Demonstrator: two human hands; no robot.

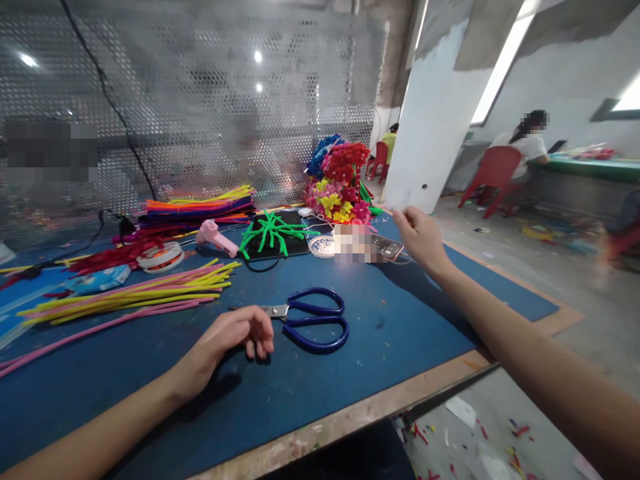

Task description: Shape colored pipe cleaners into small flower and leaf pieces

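Note:
My left hand (pixel 243 337) rests at the blue mat (pixel 310 387) with loosely curled fingers and nothing visible in them. It lies beside scissors (pixel 316 322) with blue handles and partly covers their blades. My right hand (pixel 421 239) is raised over the right side of the table, its fingertips pressed together; whatever they may hold is too small to make out. Close to it lie a phone (pixel 387 247) and a round dish (pixel 323 247) of small beads. Beyond these stands a bunch of colourful pipe-cleaner flowers (pixel 343 173).
Yellow and pink pipe cleaners (pixel 150 290) lie at left, below a roll of tape (pixel 160 257). A pink glue gun (pixel 217 238) and green pipe-cleaner stems (pixel 273 233) sit mid-table. More pipe cleaners (pixel 200 212) lie against the perforated metal panel (pixel 200 87). A person (pixel 523 150) sits at right.

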